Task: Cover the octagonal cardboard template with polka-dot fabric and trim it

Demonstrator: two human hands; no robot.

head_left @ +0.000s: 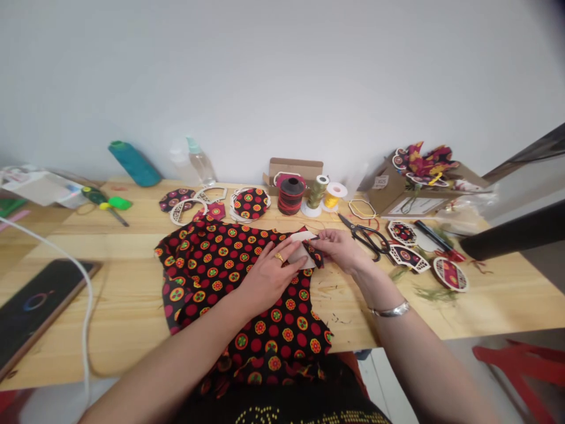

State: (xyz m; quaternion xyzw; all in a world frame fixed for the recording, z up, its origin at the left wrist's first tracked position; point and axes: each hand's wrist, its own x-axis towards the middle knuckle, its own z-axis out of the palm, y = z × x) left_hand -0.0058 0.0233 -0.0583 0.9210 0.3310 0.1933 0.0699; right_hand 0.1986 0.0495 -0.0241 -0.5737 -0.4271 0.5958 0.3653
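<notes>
On the pale wooden table, the black dotted fabric lies spread before me, with a white card piece on it at its right edge. My left hand lies flat, fingers slightly apart, forefinger and thumb over the card. My right hand pinches the fabric's edge beside the card, thumb and forefinger together; black-handled scissors lie near it, to the right.

Near the centre of the frame, a white flat piece is partly covered by the left hand, and the patterned cloth is crossed by the left forearm. The smartphone is cut off by the left edge, a red frame by the right. The print on the cardboard box's label, upper right, is too blurred to be read.
</notes>
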